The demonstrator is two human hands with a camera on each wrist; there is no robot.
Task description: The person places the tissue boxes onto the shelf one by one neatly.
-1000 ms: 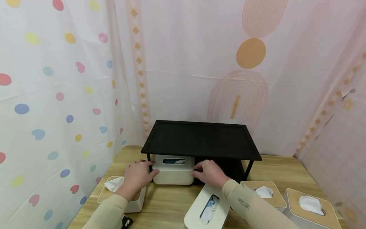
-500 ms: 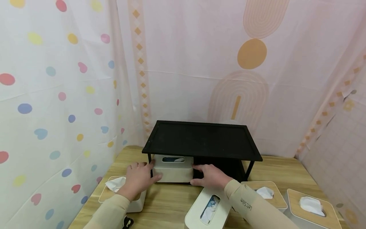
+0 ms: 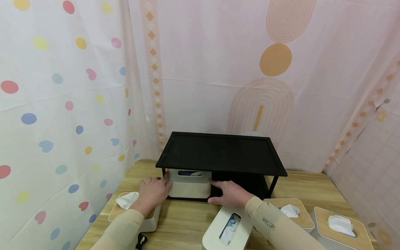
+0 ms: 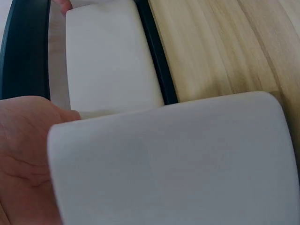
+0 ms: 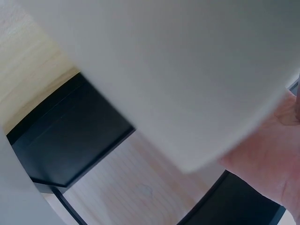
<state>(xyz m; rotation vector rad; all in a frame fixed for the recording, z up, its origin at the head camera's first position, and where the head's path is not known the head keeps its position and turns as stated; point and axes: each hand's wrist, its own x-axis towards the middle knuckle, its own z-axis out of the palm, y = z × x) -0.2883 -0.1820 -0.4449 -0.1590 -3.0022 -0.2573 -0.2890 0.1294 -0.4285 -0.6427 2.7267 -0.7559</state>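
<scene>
A cream tissue box (image 3: pixel 189 190) with an oval slot sits on the lower level of a black two-tier rack (image 3: pixel 220 152), at its left end. My left hand (image 3: pixel 153 194) is at the box's left side, fingertips by the rack's left leg. At the opposite side my right hand (image 3: pixel 229 193) has its index finger reaching to the box's right side, thumb spread low in front. The left wrist view shows the box's plain front (image 4: pixel 108 51) behind the black lower edge, with my left palm (image 4: pixel 23 159) nearby. My right palm (image 5: pixel 265 161) is partly hidden behind a blurred white box.
Another cream tissue box (image 3: pixel 229 227) lies angled below my right hand. A wood-lidded tissue box (image 3: pixel 151 222) stands under my left forearm. Two more wood-lidded boxes, a nearer-centre one (image 3: pixel 300 211) and a far-right one (image 3: pixel 350 239), stand right. A small black item (image 3: pixel 141 240) lies in front.
The cream tissue box has slid slightly back into the rack. My right thumb has come away from its front, and my left thumb has drawn in toward its left side.
</scene>
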